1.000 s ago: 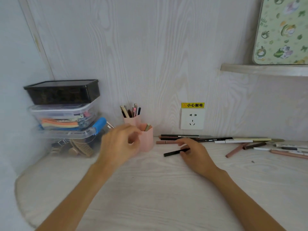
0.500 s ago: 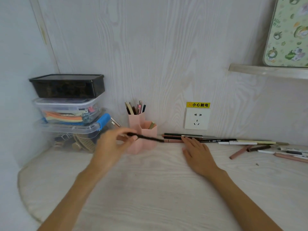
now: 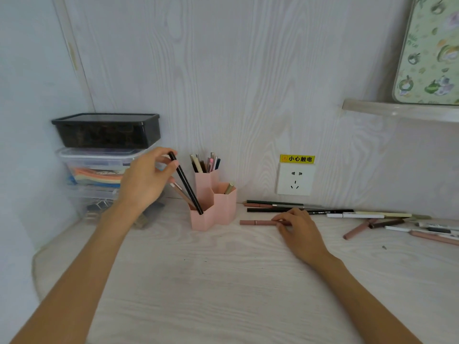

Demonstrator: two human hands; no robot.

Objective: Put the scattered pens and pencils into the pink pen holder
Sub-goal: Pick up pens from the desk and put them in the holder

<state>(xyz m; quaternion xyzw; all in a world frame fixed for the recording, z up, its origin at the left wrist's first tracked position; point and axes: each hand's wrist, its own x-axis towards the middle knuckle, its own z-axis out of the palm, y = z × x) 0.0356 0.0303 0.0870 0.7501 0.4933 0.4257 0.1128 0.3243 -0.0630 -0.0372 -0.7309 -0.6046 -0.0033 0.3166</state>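
left grip (image 3: pixel 146 180) pinches black pen (image 3: pixel 185 186), tip inside holder (image 3: pixel 213 207) rim | right grip (image 3: pixel 298 227) curls on pink pen (image 3: pixel 258 222)

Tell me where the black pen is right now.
In the head view, left of centre: the left hand pinches the black pen, its tip in the pink pen holder.
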